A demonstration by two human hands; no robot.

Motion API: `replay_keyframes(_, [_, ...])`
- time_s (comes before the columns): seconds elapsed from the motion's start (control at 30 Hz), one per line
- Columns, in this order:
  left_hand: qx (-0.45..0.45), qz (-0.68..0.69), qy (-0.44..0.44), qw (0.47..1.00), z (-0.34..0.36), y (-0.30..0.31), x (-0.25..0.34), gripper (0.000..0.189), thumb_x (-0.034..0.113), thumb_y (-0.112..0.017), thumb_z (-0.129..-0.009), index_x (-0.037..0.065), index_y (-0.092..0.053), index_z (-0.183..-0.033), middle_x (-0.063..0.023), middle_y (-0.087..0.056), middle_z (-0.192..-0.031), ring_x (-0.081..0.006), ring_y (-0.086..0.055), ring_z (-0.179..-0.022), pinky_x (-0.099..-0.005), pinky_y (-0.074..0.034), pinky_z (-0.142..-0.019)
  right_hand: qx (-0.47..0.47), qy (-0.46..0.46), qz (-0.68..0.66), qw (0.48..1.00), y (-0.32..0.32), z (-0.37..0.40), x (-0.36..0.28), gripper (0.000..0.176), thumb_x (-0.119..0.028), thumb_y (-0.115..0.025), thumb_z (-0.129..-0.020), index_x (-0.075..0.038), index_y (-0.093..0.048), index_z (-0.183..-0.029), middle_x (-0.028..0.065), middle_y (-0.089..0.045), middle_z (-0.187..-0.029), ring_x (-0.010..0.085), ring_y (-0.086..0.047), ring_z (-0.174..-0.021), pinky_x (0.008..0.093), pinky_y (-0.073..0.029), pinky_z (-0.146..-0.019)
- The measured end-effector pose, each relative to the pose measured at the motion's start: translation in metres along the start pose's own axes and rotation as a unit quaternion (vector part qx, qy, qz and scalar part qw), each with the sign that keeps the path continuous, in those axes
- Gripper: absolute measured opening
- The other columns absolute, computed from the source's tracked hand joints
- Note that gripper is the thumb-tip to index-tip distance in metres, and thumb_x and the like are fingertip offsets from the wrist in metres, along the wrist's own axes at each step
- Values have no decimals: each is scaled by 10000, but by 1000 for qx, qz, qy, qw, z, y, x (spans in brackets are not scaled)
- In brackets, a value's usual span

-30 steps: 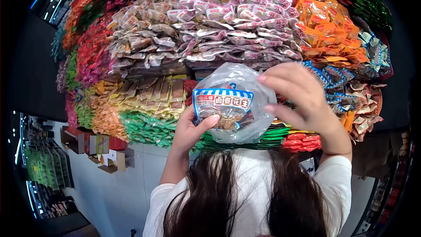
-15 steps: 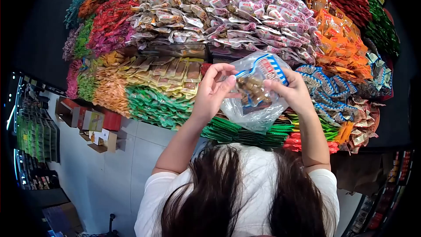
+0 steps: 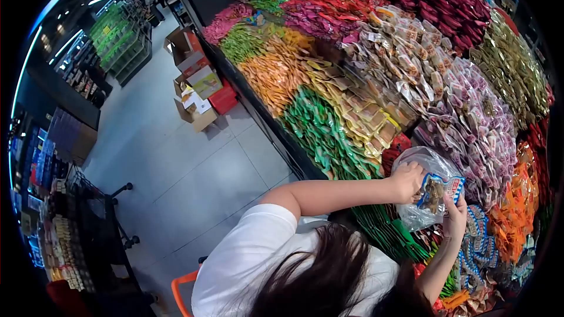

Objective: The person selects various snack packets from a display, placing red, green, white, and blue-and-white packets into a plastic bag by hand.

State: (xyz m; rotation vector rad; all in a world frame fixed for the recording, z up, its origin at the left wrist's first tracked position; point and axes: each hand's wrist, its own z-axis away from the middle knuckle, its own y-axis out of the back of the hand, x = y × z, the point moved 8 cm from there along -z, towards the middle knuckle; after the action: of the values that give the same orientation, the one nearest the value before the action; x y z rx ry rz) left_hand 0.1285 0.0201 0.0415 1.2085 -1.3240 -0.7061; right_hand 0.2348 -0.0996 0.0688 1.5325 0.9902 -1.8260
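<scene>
A blue-and-white snack packet [image 3: 433,192] with a clear window showing brown lumpy pieces is held over the display. My right hand [image 3: 455,216] grips its right end, thumb on the front face. My left hand [image 3: 406,182] is closed at the packet's left side, fingers curled at the clear plastic bag [image 3: 416,218]; its fingertips are partly hidden. The bag hangs loose and crumpled behind and below the packet. Similar blue-and-white packets [image 3: 479,238] lie in a heap just right of my right hand.
Heaped snack packets surround the hands: green ones [image 3: 329,135], purple-and-white ones [image 3: 470,111] and orange ones [image 3: 514,199]. Cardboard boxes [image 3: 202,118] stand on the tiled floor [image 3: 200,176] at left. An orange cart handle [image 3: 179,287] is close behind my left side.
The view has swung to the left, so the hands and display now appear further right and more floor and aisle show. Both hands remain at the packet and bag.
</scene>
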Motion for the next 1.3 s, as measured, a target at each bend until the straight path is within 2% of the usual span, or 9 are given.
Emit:
replay_keyframes(0.3, [7,-45,40,998,-21,0,8,842,457,-809,-592,-30,-544,-1225,-191,-454,-1293,-364,-369,-1263,-601,-389,-949,22,-10,-30,999,38,-7,14,233,-88,-656,-908,-52,-633,-1137,15,-682,-985,113,-635,-878,285,-507,-739])
replay_keyframes(0.43, [45,25,11,999,-26,3,13,777,333,-841,-552,-35,-531,-1162,-209,-460,-1235,-384,-385,-1242,-607,-365,-960,20,-3,-67,998,42,-4,14,246,-88,-641,-913,-51,-619,-1155,33,-678,-1049,143,-645,-893,301,-516,-767])
replay_keyframes(0.57, [108,-6,-70,992,-24,8,28,664,287,-818,-563,-25,-573,-1096,-200,-531,-1154,-367,-425,-1215,-483,-332,-935,-32,-5,-94,995,60,-11,25,402,-91,-616,-916,-37,-520,-1303,60,-635,-1182,156,-617,-992,304,-484,-854])
replay_keyframes(0.73, [-79,30,-125,989,-44,-26,33,405,292,-792,-559,153,-717,-932,-16,-707,-831,-220,-669,-844,-457,-388,-829,-8,5,-114,993,83,-18,27,521,-172,-644,-926,-53,-441,-1390,62,-568,-1252,186,-559,-1091,359,-471,-888])
replay_keyframes(1.0, [-81,35,-125,988,-45,-44,22,392,380,-788,-594,155,-743,-912,-55,-709,-837,-253,-667,-883,-492,-399,-792,-60,8,-152,987,101,-30,40,550,-124,-636,-908,-26,-427,-1407,97,-540,-1331,219,-513,-1203,393,-414,-1004])
replay_keyframes(1.1, [-66,50,-135,987,-32,-26,22,409,396,-795,-586,128,-742,-891,-61,-702,-813,-269,-663,-863,-489,-408,-801,-104,26,-148,983,102,-26,34,546,-114,-636,-896,-8,-432,-1391,123,-524,-1350,230,-506,-1226,403,-411,-1024])
replay_keyframes(1.13, [4,111,-120,987,-31,-19,14,397,384,-798,-570,115,-731,-854,-69,-691,-784,-279,-665,-842,-474,-438,-782,-145,34,-141,979,102,-22,34,545,-108,-639,-887,3,-435,-1380,142,-511,-1366,233,-505,-1235,406,-412,-1030])
replay_keyframes(1.23, [70,228,-32,971,-15,33,-12,489,419,-814,-537,62,-707,-854,-116,-681,-756,-324,-667,-775,-430,-510,-738,-136,55,-96,984,109,-3,31,635,-164,-692,-870,51,-410,-1397,174,-501,-1389,236,-516,-1245,394,-446,-999])
replay_keyframes(1.3, [110,310,-17,944,-14,39,-27,548,408,-840,-563,37,-696,-940,-138,-708,-836,-300,-689,-776,-377,-530,-754,-39,76,-27,996,91,11,19,631,-184,-699,-848,88,-447,-1358,207,-449,-1447,264,-483,-1296,396,-416,-1033])
